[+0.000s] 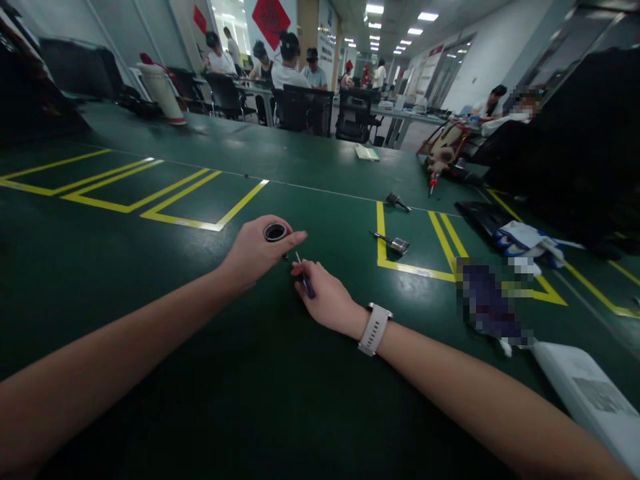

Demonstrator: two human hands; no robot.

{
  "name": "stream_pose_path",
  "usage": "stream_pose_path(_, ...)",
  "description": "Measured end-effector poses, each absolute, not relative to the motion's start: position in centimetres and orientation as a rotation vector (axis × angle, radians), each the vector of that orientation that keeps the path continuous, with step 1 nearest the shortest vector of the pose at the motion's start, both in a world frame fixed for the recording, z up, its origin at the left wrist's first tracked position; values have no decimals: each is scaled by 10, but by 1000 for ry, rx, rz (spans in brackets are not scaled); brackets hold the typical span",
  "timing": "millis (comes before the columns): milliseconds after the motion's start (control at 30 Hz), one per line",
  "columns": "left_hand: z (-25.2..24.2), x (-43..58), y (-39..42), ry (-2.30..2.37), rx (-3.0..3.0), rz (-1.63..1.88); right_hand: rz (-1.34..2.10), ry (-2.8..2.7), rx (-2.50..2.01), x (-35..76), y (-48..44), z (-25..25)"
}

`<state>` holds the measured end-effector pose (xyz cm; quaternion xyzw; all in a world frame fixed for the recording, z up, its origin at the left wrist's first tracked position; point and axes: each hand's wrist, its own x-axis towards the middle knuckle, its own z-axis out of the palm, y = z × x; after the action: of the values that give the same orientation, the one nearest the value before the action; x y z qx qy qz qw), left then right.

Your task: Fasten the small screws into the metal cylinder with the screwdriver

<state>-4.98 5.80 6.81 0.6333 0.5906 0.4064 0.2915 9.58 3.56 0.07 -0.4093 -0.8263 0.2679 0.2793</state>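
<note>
My left hand (253, 250) is wrapped round a small hollow cylindrical part (275, 232) with a metal rim and a dark inside; its open end faces up toward me. A small screwdriver (309, 287) is pinched in the fingers of my right hand (327, 297), its dark bluish handle low and its thin metal shaft pointing up toward the left hand. Under my left thumb, a small dark piece (285, 256) shows, too small to name. The two hands are close together but apart, over the green table (260, 387).
To the right lie two metal parts with thin shafts, one (399, 245) inside yellow tape (415, 270) and one (395, 200) farther back. A red-tipped screwdriver (433, 183), a bundled cloth (530, 241) and a white device (585, 380) are at the right. A tumbler (163, 93) stands back left.
</note>
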Motion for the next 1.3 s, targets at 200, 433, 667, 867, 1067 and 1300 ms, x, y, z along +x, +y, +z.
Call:
stream_pose_path(200, 84, -52, 40, 1309, 1130, 1149, 694, -2466, -766, 94, 6, 4)
stream_pose_path(433, 86, -55, 11, 1130, 774, 1221, 526, -2693, -581, 109, -24, 6)
stream_pose_path(667, 86, -50, -24, 1076, 757, 1246, 433, -2685, -493, 132, -53, 9)
stream_pose_path(867, 78, -42, -46, 1005, 749, 1275, 501, -2607, -543, 157, -79, 8)
stream_pose_path(1067, 69, -27, -60, 974, 733, 1277, 538, -2553, -588, 174, -97, 8)
stream_pose_path(1300, 51, -19, -63, 900, 761, 1253, 632, -2213, -724, 179, -105, 15)
